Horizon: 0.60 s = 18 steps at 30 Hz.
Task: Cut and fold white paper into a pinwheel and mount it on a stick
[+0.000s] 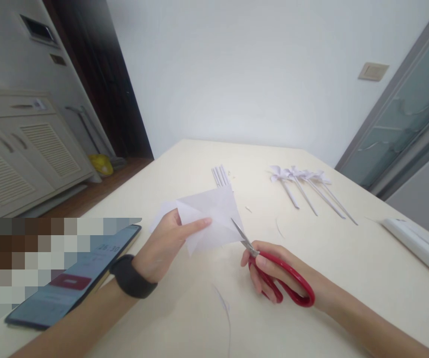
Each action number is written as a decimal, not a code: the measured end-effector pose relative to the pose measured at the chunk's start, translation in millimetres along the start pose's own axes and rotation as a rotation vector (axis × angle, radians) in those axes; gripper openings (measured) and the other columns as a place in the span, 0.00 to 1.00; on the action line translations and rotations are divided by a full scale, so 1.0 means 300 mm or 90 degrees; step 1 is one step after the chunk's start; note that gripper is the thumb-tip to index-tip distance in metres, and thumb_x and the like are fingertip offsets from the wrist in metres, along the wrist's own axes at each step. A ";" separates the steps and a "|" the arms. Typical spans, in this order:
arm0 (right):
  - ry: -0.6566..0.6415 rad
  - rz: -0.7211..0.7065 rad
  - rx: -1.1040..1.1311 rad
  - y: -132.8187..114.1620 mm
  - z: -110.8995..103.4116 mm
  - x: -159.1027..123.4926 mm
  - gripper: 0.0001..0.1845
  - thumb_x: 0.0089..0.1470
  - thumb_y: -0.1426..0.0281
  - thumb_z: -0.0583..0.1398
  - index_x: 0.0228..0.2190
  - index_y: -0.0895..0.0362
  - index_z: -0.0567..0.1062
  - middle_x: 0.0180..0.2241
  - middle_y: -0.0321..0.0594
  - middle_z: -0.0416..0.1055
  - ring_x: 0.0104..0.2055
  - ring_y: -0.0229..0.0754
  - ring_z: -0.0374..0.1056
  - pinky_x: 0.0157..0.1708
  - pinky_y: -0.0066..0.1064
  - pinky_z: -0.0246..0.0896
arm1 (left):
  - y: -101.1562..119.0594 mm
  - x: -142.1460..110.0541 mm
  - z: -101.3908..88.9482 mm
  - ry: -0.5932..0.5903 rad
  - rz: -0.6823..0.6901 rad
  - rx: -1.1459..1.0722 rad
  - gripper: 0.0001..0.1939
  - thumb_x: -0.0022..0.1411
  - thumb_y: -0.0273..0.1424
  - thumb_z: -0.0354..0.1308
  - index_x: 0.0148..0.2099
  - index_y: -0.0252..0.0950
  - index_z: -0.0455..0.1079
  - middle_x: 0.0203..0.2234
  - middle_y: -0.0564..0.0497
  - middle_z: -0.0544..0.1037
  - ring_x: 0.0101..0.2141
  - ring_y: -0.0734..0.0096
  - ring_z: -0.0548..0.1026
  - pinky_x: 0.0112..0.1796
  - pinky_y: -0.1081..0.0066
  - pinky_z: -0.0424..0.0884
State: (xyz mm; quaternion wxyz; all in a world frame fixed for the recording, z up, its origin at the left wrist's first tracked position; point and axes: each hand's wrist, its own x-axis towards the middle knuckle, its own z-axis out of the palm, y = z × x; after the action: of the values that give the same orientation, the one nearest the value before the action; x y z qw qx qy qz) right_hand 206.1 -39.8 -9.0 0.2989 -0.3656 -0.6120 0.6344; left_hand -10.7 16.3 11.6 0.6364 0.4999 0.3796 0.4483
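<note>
Left hand: you are pinching firmly with your left hand (167,243), the thumb pressing on top and the fingers curling underneath, mostly hidden from view.
Creased paper: the thin, white, angular sheet of creased paper (222,228) is sitting in that pinch around the centre of the frame, its folded flaps spreading to both sides of your thumb.
Right hand: you are closing your right hand (279,251) around the red-handled metal scissors (289,267), right of lower centre.
Scissor blades: they are pointing up and left, overlapping the sheet's right edge and lying nearly together; whether paper is sitting between them, you cannot tell from here.
Cutting step: you are apparently lining up or making a cut at that right edge.
Next snip: it is probably calling for parting the blades, setting the edge between them and keeping your left thumb clear while the sheet is staying taut.
Offcuts: a long, thin, curved white paper strip (226,309) is lying at the bottom centre, suggesting trimming.
Rolled sticks: slim white rolled paper sticks (220,175) are lying just beyond the sheet, above centre.
Finished-looking pieces: white paper pinwheel shapes on sticks (292,172) are resting at the right, above mid-height.
</note>
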 end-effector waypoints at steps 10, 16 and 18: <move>-0.057 -0.008 -0.002 0.003 -0.007 -0.002 0.18 0.58 0.56 0.47 0.35 0.58 0.63 0.24 0.36 0.64 0.19 0.31 0.56 0.21 0.25 0.54 | -0.020 0.002 -0.025 0.035 0.041 0.076 0.21 0.50 0.32 0.62 0.48 0.40 0.69 0.44 0.46 0.76 0.44 0.52 0.73 0.38 0.63 0.73; -0.060 -0.004 -0.006 -0.004 -0.001 -0.005 0.18 0.59 0.57 0.47 0.35 0.58 0.63 0.23 0.36 0.64 0.19 0.31 0.56 0.21 0.25 0.53 | -0.016 -0.002 -0.018 0.070 0.054 0.141 0.21 0.50 0.35 0.62 0.47 0.40 0.69 0.45 0.46 0.76 0.44 0.52 0.73 0.36 0.64 0.73; -0.049 0.001 -0.006 -0.001 0.001 -0.005 0.17 0.59 0.57 0.46 0.35 0.58 0.63 0.23 0.36 0.64 0.18 0.31 0.56 0.20 0.25 0.53 | -0.015 -0.005 -0.017 0.089 0.053 0.195 0.21 0.50 0.37 0.61 0.48 0.40 0.69 0.46 0.46 0.75 0.42 0.52 0.74 0.35 0.64 0.73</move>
State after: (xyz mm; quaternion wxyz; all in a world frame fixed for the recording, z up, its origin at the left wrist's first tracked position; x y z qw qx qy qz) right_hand 206.5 -41.2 -8.5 0.2728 -0.3428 -0.6255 0.6456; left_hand -15.0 16.1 6.1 0.5057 0.5739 0.4659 0.4447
